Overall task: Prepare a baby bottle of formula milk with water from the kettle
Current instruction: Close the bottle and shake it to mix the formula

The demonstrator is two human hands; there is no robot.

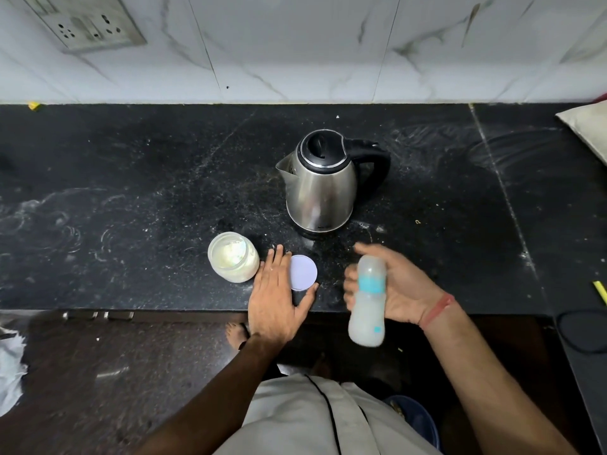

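Speckled black stone counter (pixel 131 178), steel kettle (pixel 320 185), blurred cloudy bottle (pixel 368 300)

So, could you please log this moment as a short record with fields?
surface: black stone counter
kettle: steel kettle upright, lid shut, spout pointing left
jar: open jar of pale powder, left of the lid
lid: white lid flat on the counter, left hand resting on its edge
bottle: capped baby bottle with milky liquid, held in right hand, blurred
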